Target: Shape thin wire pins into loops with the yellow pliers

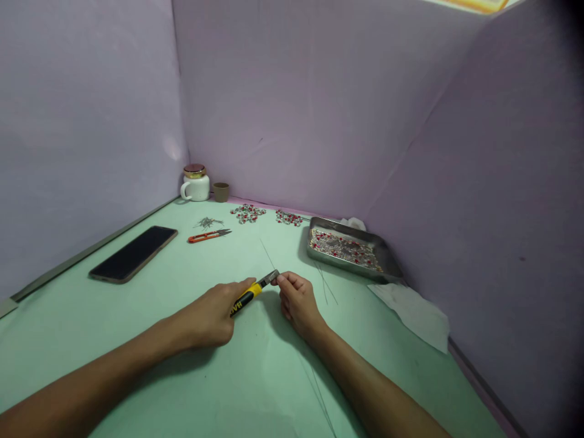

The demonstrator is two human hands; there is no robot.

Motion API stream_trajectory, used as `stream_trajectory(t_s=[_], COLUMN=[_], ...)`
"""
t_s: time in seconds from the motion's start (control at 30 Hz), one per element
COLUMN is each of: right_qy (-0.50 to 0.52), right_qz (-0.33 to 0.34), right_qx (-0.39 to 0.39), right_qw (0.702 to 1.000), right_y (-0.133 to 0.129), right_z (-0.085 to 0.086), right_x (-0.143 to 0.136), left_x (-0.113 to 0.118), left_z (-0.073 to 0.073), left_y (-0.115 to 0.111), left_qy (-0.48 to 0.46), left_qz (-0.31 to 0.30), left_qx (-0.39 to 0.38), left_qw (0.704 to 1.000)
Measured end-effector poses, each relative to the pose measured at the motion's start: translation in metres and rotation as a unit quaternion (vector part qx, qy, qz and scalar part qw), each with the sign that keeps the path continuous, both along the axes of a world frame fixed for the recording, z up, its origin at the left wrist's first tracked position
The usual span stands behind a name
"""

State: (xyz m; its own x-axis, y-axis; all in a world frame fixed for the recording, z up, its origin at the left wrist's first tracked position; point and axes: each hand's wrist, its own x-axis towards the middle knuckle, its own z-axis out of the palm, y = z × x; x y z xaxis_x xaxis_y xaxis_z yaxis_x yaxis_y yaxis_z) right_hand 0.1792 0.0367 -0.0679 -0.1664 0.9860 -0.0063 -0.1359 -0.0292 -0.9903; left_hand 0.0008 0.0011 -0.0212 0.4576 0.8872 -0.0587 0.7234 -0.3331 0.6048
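Note:
My left hand [214,313] is wrapped round the black and yellow handle of a pliers-like tool [250,294]. The tool's metal tip meets the fingertips of my right hand [298,301], which are pinched together. A thin wire [267,253] sticks up and to the left from where the tip and fingers meet; what lies between the fingertips is too small to make out. Right of my right hand, a few loose thin wires [324,283] lie on the green table surface [255,377].
A metal tray [356,266] of red and clear beads stands at the right, beside white paper [417,313]. Farther back are beaded pieces [247,213], orange snips [205,236], wire bits [208,223], a white mug [197,187] and a small cup [221,192]. A phone [134,253] lies left.

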Motion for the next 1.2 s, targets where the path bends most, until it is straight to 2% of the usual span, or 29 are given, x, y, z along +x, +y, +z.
stream_trajectory(t_s=[0.1, 0.2, 0.27, 0.3, 0.37, 0.43, 0.5, 0.67, 0.73, 0.8, 0.87, 0.93, 1.0, 1.1, 1.17, 1.2], right_qy=[0.023, 0.046, 0.050, 0.047, 0.033, 0.015, 0.004, 0.010, 0.018, 0.025, 0.037, 0.053, 0.066, 0.077, 0.078, 0.076], right_qz=[0.025, 0.035, 0.032, 0.028, 0.022, 0.017, 0.012, 0.002, 0.000, 0.004, 0.014, 0.028, 0.041, 0.046, 0.039, 0.035], right_qx=[0.005, 0.008, 0.006, 0.004, 0.003, 0.003, 0.001, -0.005, -0.006, -0.007, -0.005, -0.002, 0.002, 0.006, 0.002, -0.002], right_qw=[0.999, 0.998, 0.998, 0.998, 0.999, 1.000, 1.000, 1.000, 1.000, 1.000, 0.999, 0.998, 0.997, 0.996, 0.996, 0.997], right_y=[-0.001, -0.002, -0.002, -0.002, -0.001, -0.001, 0.000, 0.001, 0.001, 0.001, 0.001, 0.000, -0.001, -0.001, -0.001, 0.000], right_z=[0.000, 0.001, 0.001, 0.000, 0.000, -0.001, -0.002, -0.003, -0.003, -0.002, -0.002, -0.002, -0.003, -0.004, -0.004, -0.004], right_x=[0.002, 0.003, 0.002, 0.002, 0.001, 0.001, 0.000, 0.000, 0.000, 0.001, 0.001, 0.002, 0.003, 0.004, 0.003, 0.003], left_x=[-0.004, -0.007, -0.008, -0.008, -0.008, -0.007, -0.005, 0.001, 0.002, 0.001, -0.001, -0.003, -0.005, -0.007, -0.008, -0.007], left_z=[0.010, 0.013, 0.013, 0.013, 0.013, 0.013, 0.011, -0.005, -0.009, -0.007, 0.000, 0.008, 0.015, 0.017, 0.015, 0.014], left_y=[0.002, 0.003, 0.004, 0.005, 0.006, 0.006, 0.004, -0.002, -0.003, -0.003, -0.002, -0.001, 0.000, 0.003, 0.005, 0.005], left_qy=[-0.091, -0.170, -0.198, -0.195, -0.156, -0.093, -0.038, 0.086, 0.108, 0.083, 0.021, -0.054, -0.122, -0.209, -0.225, -0.212], left_qz=[-0.035, -0.040, -0.037, -0.037, -0.040, -0.044, -0.037, 0.037, 0.045, 0.030, 0.001, -0.031, -0.044, -0.053, -0.053, -0.052], left_qx=[-0.129, -0.269, -0.323, -0.326, -0.278, -0.192, -0.112, 0.034, 0.056, 0.050, 0.010, -0.069, -0.171, -0.303, -0.333, -0.321], left_qw=[0.987, 0.947, 0.925, 0.924, 0.947, 0.976, 0.992, 0.995, 0.992, 0.995, 1.000, 0.996, 0.977, 0.928, 0.914, 0.922])
